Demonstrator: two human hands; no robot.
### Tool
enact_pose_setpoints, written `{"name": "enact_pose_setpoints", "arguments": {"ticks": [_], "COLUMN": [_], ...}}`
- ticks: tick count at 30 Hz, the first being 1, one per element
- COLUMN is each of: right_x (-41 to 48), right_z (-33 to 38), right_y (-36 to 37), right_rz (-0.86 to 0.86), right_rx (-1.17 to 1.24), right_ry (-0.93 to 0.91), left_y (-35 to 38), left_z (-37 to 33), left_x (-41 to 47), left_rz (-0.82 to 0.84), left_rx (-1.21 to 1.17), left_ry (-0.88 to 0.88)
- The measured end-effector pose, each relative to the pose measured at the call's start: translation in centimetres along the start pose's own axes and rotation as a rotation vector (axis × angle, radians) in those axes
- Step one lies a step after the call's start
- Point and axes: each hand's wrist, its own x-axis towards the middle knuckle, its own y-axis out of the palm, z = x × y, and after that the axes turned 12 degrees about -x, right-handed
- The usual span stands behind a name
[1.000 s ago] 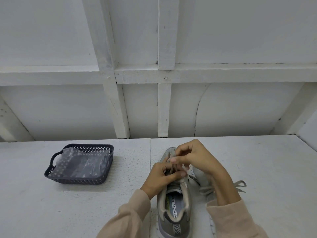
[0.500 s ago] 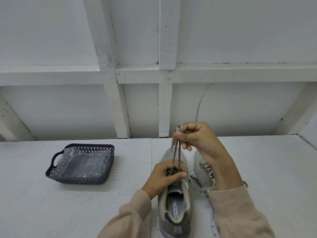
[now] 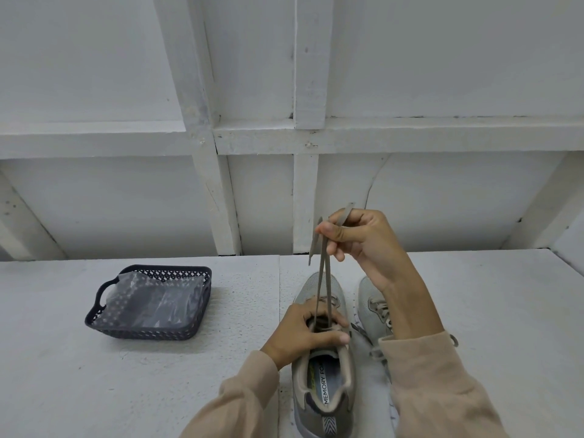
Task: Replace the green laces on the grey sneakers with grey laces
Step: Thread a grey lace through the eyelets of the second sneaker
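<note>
**Both lace ends drawn up tight**

At nine o'clock from the work sits a dark perforated plastic basket [image 3: 170,269] holding a crumpled clear bag [image 3: 151,298]; I see no green lace anywhere.

My view shows the left hand [image 3: 303,333] still clamped over the tongue of the grey mesh sneaker [image 3: 338,290], fingers curled around the eyelet area. The insole label [image 3: 325,385] reads "MEMORY FO", with the rest hidden.

The flat grey lace [image 3: 320,279] now runs in two taut strands towards twelve o'clock. The right hand [image 3: 363,238] has climbed well above the toe since a second ago, pinching both ends between thumb and curled fingers. I judge this is evening and tightening before the next eyelets.

At three o'clock the second grey sneaker [image 3: 369,308] lies already laced in grey.
</note>
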Motion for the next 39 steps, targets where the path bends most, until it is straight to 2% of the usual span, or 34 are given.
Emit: {"name": "enact_pose_setpoints", "arguments": {"ticks": [8, 17, 23, 30, 36, 39], "right_x": [-0.1, 0.4, 0.3, 0.4, 1.0, 1.5], "right_z": [0.9, 2.1, 2.5, 1.4, 0.3, -0.5], "right_y": [-0.3, 0.1, 0.7, 1.1, 1.1, 0.6], "right_rz": [-0.024, -0.079, -0.102, -0.143, -0.121, -0.145], "right_rx": [-0.056, -0.394, -0.613, -0.634, -0.568, -0.576], "right_ry": [-0.027, -0.160, -0.326, -0.491, -0.512, -0.427], "left_y": [-0.2, -0.2, -0.2, -0.3, -0.3, -0.5], "left_z": [-0.7, -0.9, -0.9, -1.0, -0.8, -0.8], "left_x": [0.2, 0.2, 0.2, 0.1, 0.1, 0.0], "left_rz": [0.072, 0.081, 0.073, 0.067, 0.060, 0.041], "left_rx": [0.020, -0.006, -0.016, -0.031, -0.021, -0.075], "left_ry": [-0.019, -0.036, -0.041, -0.040, -0.030, -0.021]}}
